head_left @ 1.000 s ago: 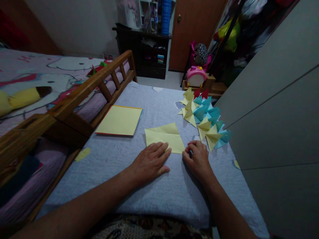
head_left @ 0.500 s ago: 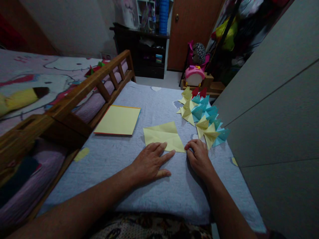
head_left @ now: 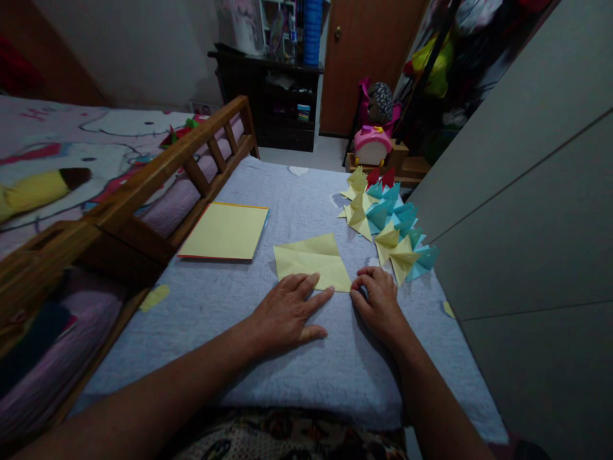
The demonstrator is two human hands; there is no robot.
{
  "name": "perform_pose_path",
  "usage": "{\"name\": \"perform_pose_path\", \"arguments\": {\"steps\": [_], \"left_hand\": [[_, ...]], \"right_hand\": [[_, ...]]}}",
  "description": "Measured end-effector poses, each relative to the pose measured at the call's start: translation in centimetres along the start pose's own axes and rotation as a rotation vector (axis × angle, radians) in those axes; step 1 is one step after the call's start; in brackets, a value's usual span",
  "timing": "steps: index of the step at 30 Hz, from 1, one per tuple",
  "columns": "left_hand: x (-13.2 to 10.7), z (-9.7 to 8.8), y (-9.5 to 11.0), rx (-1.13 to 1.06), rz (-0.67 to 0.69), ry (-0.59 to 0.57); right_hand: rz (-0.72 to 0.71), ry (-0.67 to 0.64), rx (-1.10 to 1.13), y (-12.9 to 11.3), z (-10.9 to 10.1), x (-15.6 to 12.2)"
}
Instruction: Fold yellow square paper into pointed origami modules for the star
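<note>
A creased sheet of pale yellow origami paper (head_left: 311, 259) lies on the light blue bedsheet in front of me, its near edge folded. My left hand (head_left: 287, 310) rests flat with fingers spread, the fingertips pressing on the near edge of the paper. At the paper's near right corner, my right hand (head_left: 378, 300) has thumb and index finger pinched together. Just beyond that hand stand folded yellow paper pieces (head_left: 396, 246), with blue ones (head_left: 407, 217) beside them. A stack of square paper (head_left: 225, 231), yellow on top, lies to the far left.
A wooden bed rail (head_left: 191, 160) runs along the left, with another bed behind it. On the right rises a pale cabinet side (head_left: 527, 223). Small red folded pieces (head_left: 382, 178) sit near the far edge, and beyond is a pink toy (head_left: 372, 145).
My right thumb has shifted slightly left and up against the paper's corner, and the finger gap looks rounder. The left hand and the paper stay put; the view has shifted slightly.
</note>
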State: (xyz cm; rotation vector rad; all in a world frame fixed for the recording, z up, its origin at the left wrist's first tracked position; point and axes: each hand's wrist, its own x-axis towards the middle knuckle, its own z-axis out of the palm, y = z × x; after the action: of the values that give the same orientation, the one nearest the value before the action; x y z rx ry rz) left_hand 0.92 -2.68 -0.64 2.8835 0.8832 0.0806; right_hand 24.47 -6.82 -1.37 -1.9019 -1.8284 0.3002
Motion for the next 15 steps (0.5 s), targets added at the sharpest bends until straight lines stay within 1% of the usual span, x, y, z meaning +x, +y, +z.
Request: {"name": "perform_pose_path", "arguments": {"steps": [6,15], "left_hand": [[0.03,0.0,0.09,0.003,-0.008,0.024],[0.01,0.18,0.03,-0.011,-0.005,0.007]], "right_hand": [[0.051,0.008,-0.007,-0.4,0.05,0.16],[0.088,0.01,-0.089,-0.8,0.25,0.23]]}}
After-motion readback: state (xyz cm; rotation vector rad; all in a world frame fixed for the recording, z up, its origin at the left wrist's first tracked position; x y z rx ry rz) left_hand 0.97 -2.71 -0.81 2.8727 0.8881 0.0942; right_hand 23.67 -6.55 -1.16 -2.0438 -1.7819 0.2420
